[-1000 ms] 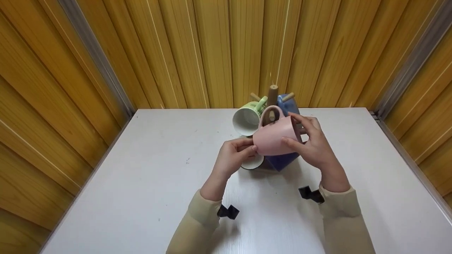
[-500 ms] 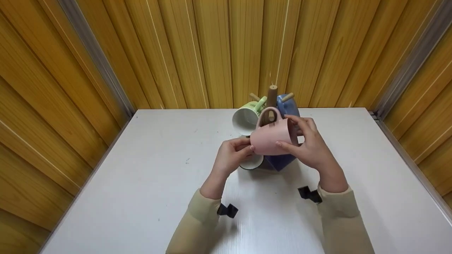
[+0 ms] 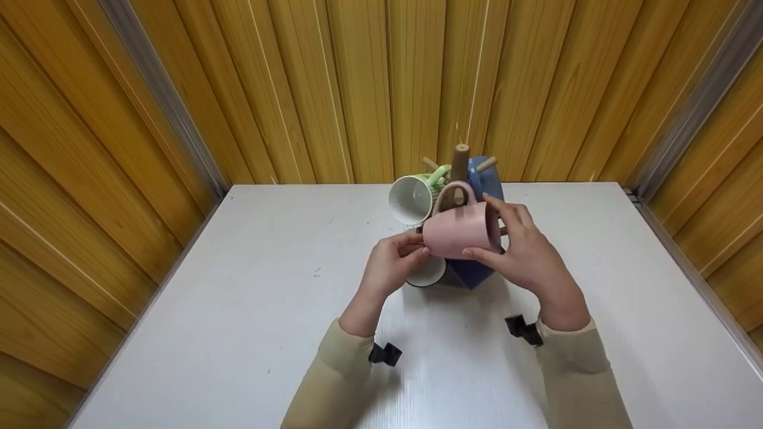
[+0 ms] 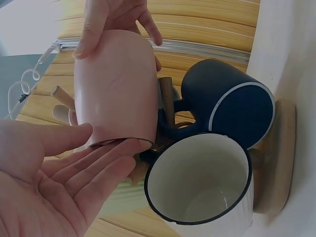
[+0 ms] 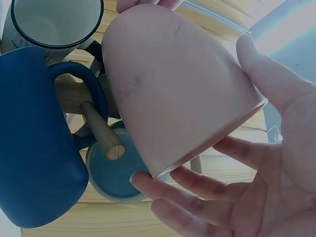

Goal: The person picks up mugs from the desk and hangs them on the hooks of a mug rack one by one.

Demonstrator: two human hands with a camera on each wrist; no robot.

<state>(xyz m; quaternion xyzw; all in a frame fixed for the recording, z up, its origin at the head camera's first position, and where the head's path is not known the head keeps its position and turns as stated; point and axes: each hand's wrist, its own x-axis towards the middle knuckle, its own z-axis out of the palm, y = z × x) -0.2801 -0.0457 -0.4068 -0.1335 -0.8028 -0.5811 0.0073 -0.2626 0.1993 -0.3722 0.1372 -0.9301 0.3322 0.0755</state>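
A pink mug (image 3: 459, 232) lies sideways in the air between both hands, its handle loop upward. The tip of a wooden peg (image 3: 459, 196) shows through that loop; whether the handle rests on it I cannot tell. My left hand (image 3: 390, 265) pinches the base end, thumb on the side and fingers at the bottom in the left wrist view. At the rim end, my right hand (image 3: 527, 253) grips with thumb and fingers spread to either side. Behind the mug rises the brown post of a mug tree (image 3: 461, 159).
Left of the post hangs a green mug (image 3: 440, 173), mouth outward. A lighter blue mug (image 3: 489, 182) is behind right. Below are a white black-rimmed mug (image 4: 197, 182) and a dark blue mug (image 4: 242, 116). The white table (image 3: 268, 310) meets wood-patterned walls (image 3: 357, 89).
The pink mug and my right hand have shifted slightly left. The green mug has also moved a little left and its mouth faces more toward the camera.
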